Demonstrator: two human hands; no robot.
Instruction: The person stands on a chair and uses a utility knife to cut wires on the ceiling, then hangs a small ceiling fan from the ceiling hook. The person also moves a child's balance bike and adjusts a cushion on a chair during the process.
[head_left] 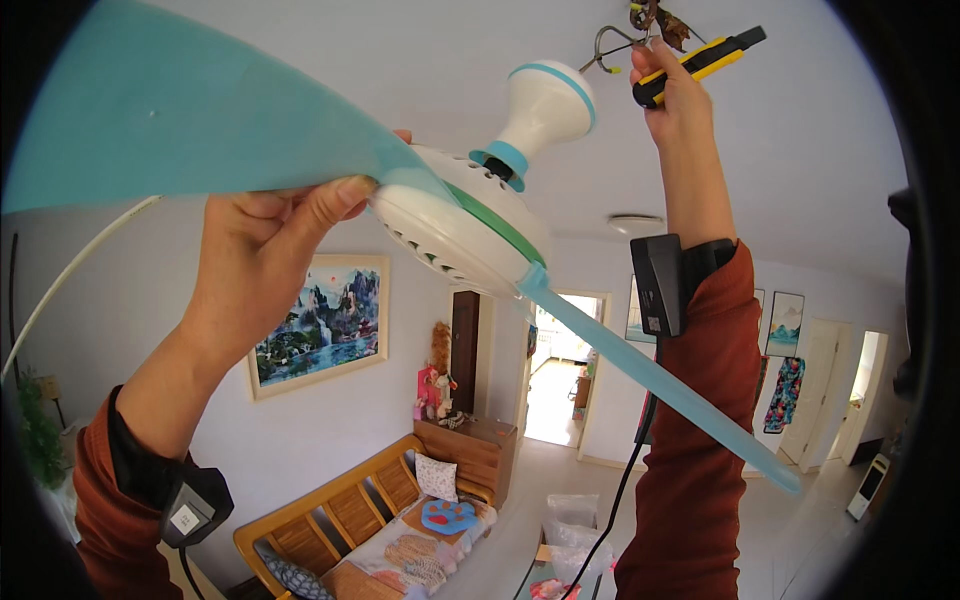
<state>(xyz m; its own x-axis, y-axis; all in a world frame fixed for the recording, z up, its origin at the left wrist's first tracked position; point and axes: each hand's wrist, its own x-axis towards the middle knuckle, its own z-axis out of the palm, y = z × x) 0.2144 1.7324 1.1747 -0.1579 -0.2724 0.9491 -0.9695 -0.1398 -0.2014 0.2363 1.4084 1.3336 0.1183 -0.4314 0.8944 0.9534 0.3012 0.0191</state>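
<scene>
A small ceiling fan with a white housing (465, 235) and light blue blades (170, 110) hangs at an angle overhead, with a white bell-shaped canopy (542, 100) above it. My left hand (275, 240) is closed on the blade root beside the housing. My right hand (675, 100) is raised to the metal hook (607, 55) at the ceiling and holds a yellow-and-black utility knife (705, 65). A dark, rusty fixture (660, 25) sits above my fingers.
A wooden sofa (295, 535) with cushions stands below, beside a wooden cabinet (470, 450) and a table (530, 575) with plastic bags. A white cable (80, 258) runs at the left. A framed landscape picture (320, 325), a bright doorway (555, 360) and a ceiling lamp (635, 222) are farther back.
</scene>
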